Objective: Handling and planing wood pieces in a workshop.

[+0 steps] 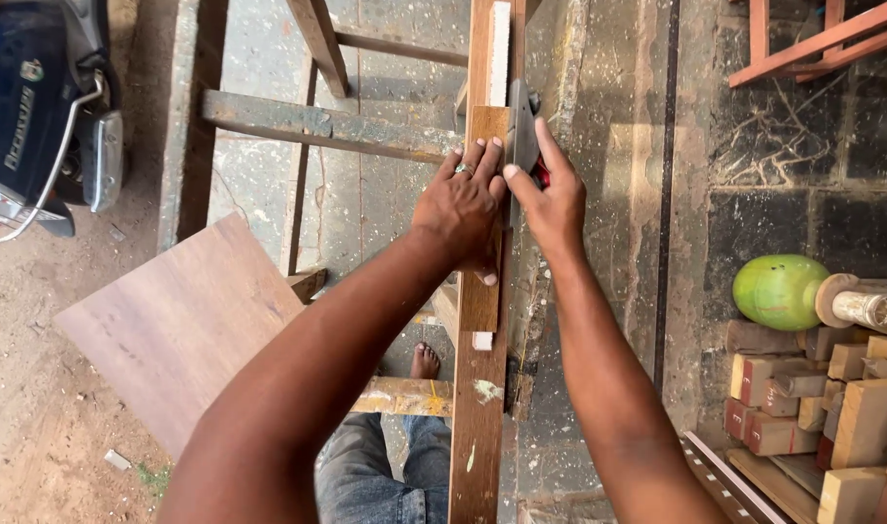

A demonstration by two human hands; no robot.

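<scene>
Head view: the left hand [460, 209] lies flat with fingers spread on a short wooden piece [483, 194] that sits on a long wooden plank [478, 417] running away from the person; a ring shows on one finger, and the palm bears down on the wood rather than gripping it; the right hand [550, 199] sits just beside it, fingers curled around a dark grey tool [521, 131] with a red part near the palm, the forefinger stretched forward along the tool's side; the tool stands on edge against the right side of the short piece, touching it, and what kind of tool it is I cannot tell for certain.

The plank serves as the surface here, resting across a rough timber frame [327, 126]; a pale strip [499, 49] lies further along it, beyond the hands; a small pale block [481, 341] clings to the plank nearer the person.

As to progress, the tool sits at the far end of the short piece, with most of that piece lying behind the hands; whether its edge is already worked cannot be read from the wood.

Around: a flat brown board [177, 325] on the ground to the left; a bare foot [425, 362] below; stacked wood offcuts [822, 408] and a green rounded thing [781, 291] to the right.
</scene>
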